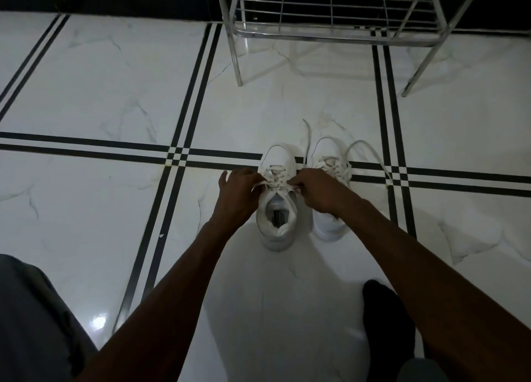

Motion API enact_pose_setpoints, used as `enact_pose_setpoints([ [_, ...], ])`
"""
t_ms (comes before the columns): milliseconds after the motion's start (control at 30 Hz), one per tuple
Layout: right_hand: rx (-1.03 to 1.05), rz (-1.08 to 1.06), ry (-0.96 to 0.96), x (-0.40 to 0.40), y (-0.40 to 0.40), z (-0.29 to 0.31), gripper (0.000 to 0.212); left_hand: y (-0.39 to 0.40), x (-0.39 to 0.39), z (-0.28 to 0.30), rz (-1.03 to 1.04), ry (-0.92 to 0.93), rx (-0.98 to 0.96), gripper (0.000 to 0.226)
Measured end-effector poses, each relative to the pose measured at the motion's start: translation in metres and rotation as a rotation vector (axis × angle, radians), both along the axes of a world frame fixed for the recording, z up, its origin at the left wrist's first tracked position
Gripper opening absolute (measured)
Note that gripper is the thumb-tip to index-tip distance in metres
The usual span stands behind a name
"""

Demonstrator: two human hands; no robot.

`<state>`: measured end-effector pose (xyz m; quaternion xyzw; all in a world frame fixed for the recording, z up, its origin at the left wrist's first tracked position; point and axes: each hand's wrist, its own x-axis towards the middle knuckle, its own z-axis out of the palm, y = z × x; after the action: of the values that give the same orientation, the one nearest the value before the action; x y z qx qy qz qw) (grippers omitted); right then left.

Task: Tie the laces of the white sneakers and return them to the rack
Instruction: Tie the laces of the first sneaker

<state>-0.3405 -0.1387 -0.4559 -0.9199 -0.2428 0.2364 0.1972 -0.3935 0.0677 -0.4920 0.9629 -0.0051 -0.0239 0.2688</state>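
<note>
**Both hands on the left sneaker's laces, toe pointing away from us**

We have the two white sneakers side by side on the floor (pixel 86 100), heels near us and toes toward the rack (pixel 330 22) at the far side. The left sneaker (pixel 277 209) sits straight ahead between our forearms; its long axis runs near to far, so the lace ends come off to left and right, one toward each hand. Our left hand (pixel 237 193) is closed on the left lace end (pixel 258 184) at the shoe's left edge, and our right hand (pixel 314 190) pinches the right lace end (pixel 293 186) at the shoe's right edge. The hands are apart, with the tongue and eyelets between them, and both are equally close to the shoe. In this dim light we cannot quite tell whether a first knot is already crossed under the fingers; it looks as though the ends are only being drawn outward.

The right sneaker (pixel 330 186) stands just beside the first, partly under our right wrist, its loose laces (pixel 365 149) trailing onto the floor past the toe. We judge that shoe untouched, so the task is at an early stage. The next move turns on bringing both ends inward across the shoe's centre line; each hand has about the same way to go.
</note>
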Motion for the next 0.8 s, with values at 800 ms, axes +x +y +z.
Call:
enact_pose_setpoints([
  [800,0.151,-0.174,-0.058,-0.002,0.004,-0.005,0.024,0.009,0.007,0.000,0.100,0.175,-0.304,0.037],
])
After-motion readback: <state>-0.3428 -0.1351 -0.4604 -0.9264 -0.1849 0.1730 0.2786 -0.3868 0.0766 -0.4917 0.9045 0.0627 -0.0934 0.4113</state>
